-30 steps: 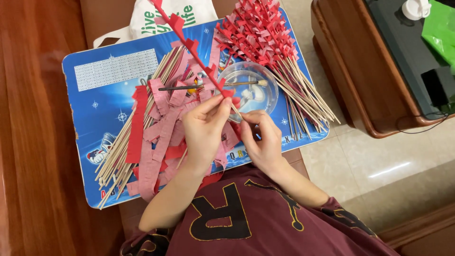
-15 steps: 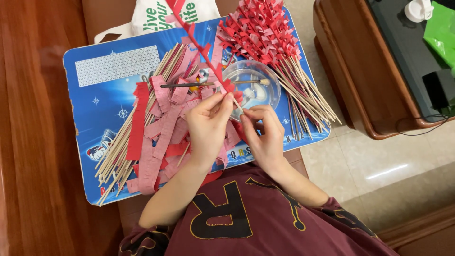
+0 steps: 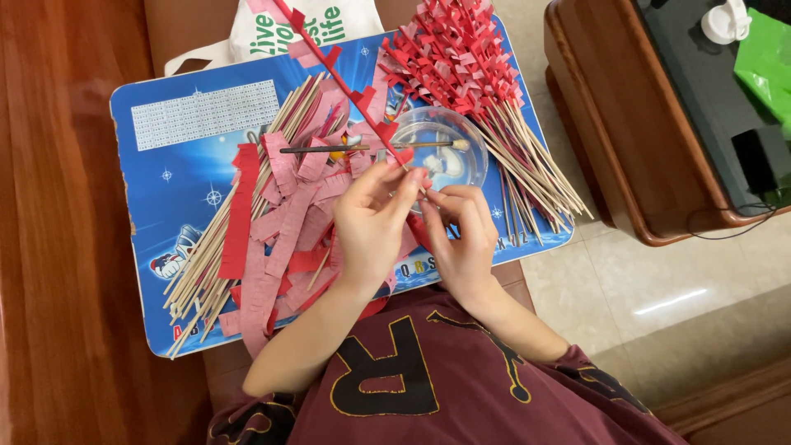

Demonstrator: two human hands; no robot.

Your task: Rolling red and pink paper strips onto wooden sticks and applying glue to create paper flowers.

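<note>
Both hands, left hand [image 3: 371,218] and right hand [image 3: 461,235], pinch a red fringed paper strip [image 3: 346,91] on its thin wooden stick at mid-frame, winding; steady turning needed.

On the board [image 3: 189,132], the bowl [image 3: 449,152] sits centrally. Bare sticks [image 3: 206,272] lie at eight o'clock, finished sticks [image 3: 461,58] at one o'clock.

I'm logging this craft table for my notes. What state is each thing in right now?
Left hand: pinching the red fringed strip.
Right hand: fingertips closed at the stick's lower end.
Red fringed strip: wound partway along a stick, slanting up to the left.
Clear bowl: upright, brush lying across its rim.
Brush: lying flat.
Finished red sticks: bundled, heads together.
Bare sticks: loose pile.
Pink paper strips: scattered heap.
Blue board: lying flat.
</note>
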